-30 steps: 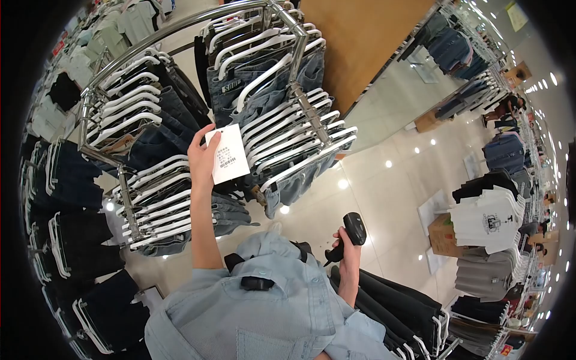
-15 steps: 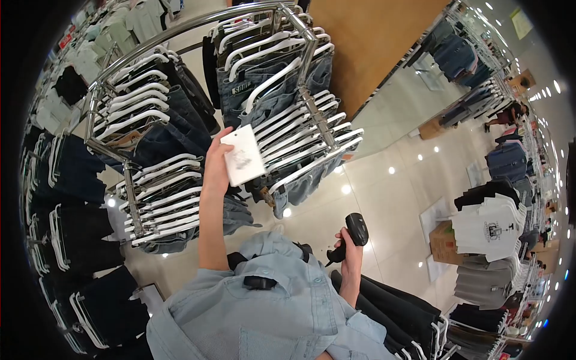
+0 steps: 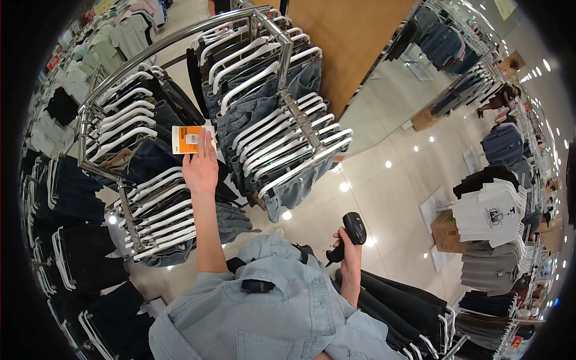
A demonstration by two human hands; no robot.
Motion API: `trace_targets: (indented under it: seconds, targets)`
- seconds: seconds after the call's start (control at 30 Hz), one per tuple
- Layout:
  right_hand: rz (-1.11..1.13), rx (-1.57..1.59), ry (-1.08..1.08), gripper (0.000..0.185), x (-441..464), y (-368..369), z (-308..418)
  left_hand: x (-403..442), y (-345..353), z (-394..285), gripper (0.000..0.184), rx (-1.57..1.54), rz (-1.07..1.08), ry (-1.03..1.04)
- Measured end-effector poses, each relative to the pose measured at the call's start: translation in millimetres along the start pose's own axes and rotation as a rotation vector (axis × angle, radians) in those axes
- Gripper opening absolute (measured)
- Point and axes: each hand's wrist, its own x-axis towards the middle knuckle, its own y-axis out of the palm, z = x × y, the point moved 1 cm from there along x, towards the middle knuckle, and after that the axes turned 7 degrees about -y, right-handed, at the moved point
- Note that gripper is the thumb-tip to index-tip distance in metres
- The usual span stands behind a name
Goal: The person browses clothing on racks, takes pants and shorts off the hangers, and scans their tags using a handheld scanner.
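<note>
My left hand [image 3: 201, 169] is stretched forward between the two halves of a chrome rack [image 3: 180, 30]. Its fingers are closed on an orange and white tag [image 3: 189, 139] that carries a small printed label, with a white edge showing behind the fingers. Jeans [image 3: 231, 96] on white hangers [image 3: 282, 141] hang close to its right, and more white hangers [image 3: 129, 114] are to its left. My right hand [image 3: 349, 255], lower and to the right, is wrapped round the handle of a black handheld scanner [image 3: 354, 228].
Dark trousers [image 3: 390, 300] hang just beyond my right forearm. Dark garments [image 3: 90, 252] line the left side. On the right are white T-shirts [image 3: 489, 213], grey shirts [image 3: 489, 267] and a cardboard box [image 3: 448, 232]. A person [image 3: 501, 102] stands far off at the right.
The white tag side with the barcode has given way to an orange face. My left hand has moved left and turned, its back now showing. My right hand keeps the scanner almost in place.
</note>
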Motion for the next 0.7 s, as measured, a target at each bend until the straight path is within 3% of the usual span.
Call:
trace_targets:
  seconds: [0.1, 0.2, 0.23, 0.3, 0.63, 0.7]
  targets:
    - [-0.006, -0.003, -0.001, 0.019, 1.3, -0.9, 1.6, 1.0, 8.2, 2.9, 0.05, 0.061, -0.107, 0.136]
    - [-0.013, -0.007, 0.001, 0.019, 2.5, -3.4, 1.2, -3.1, 44.1, 9.6, 0.066, 0.42, -0.332, 0.46]
    - [-0.013, -0.01, 0.004, 0.019, 3.4, -3.6, 1.0, -1.9, 43.1, 7.8, 0.066, 0.42, -0.332, 0.46]
    - [-0.016, -0.009, 0.007, 0.019, 4.1, -3.3, 0.3, 0.7, 42.3, 0.5, 0.072, 0.765, -0.307, 0.585]
    - [0.004, 0.001, 0.007, 0.019, 8.0, 0.7, -1.1, 22.8, 42.3, 18.9, 0.082, 1.223, -0.51, 0.517]
    - [0.003, -0.003, 0.009, 0.019, 7.7, 2.4, -0.8, 37.0, 14.2, 20.3, 0.084, 1.555, -0.468, 0.502]
